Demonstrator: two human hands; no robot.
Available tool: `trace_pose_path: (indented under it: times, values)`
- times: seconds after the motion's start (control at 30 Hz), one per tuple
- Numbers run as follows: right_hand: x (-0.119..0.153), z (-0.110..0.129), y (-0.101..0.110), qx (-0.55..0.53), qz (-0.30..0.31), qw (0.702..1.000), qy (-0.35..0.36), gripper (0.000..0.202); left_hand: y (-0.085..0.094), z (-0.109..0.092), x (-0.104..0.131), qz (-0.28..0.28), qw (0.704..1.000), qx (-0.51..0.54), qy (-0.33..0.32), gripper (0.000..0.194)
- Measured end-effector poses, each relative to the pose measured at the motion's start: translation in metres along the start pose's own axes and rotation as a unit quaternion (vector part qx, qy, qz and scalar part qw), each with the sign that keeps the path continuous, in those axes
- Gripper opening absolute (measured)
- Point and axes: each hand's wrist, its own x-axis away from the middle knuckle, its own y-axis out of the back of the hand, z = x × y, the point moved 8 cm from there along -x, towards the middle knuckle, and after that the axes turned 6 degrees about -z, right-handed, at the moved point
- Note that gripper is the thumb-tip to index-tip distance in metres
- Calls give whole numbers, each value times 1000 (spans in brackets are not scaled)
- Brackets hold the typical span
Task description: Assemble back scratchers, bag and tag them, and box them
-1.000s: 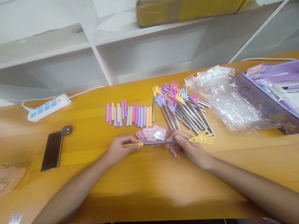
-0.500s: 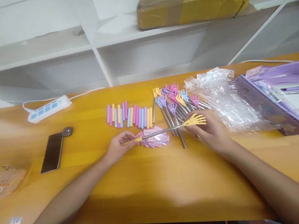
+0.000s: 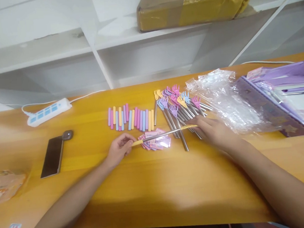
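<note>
A yellow back scratcher (image 3: 161, 136) with a metal rod spans the space between my two hands. My left hand (image 3: 120, 148) is closed on its yellow handle end. At the other end my right hand (image 3: 212, 129) grips the yellow claw head, which is now seen edge-on and partly covered by the fingers. Beneath the rod lies a fanned stack of pink cards (image 3: 158, 141). Behind the right hand is a pile of back scratchers (image 3: 180, 104) with pink, purple, blue and yellow hand-shaped heads. Several pastel handle sleeves (image 3: 131, 118) lie in rows behind my left hand.
Clear plastic bags (image 3: 220, 101) lie right of the pile, beside a purple box (image 3: 268, 109). At left are a phone (image 3: 51, 156), a small dark device (image 3: 67, 135) and a white power strip (image 3: 49, 111). A taped carton (image 3: 195, 5) sits on the white shelf.
The back scratcher has turned about its rod, so its claw head went from face-up to edge-on. My right hand has shifted slightly left and closed over the head.
</note>
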Motion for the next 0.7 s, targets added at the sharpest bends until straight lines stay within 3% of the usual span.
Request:
trace_pose_path:
  times: [0.37,0.47,0.7]
  values:
    - [1,20,-8,-14,19,1000,-8,22,8,-6,-1,-48,998,29,-29,17]
    - [1,18,-9,-35,15,999,-17,20,8,-7,0,-54,997,45,-29,17]
    - [0,4,-4,33,32,997,-59,23,11,-12,1,-81,993,56,-62,11]
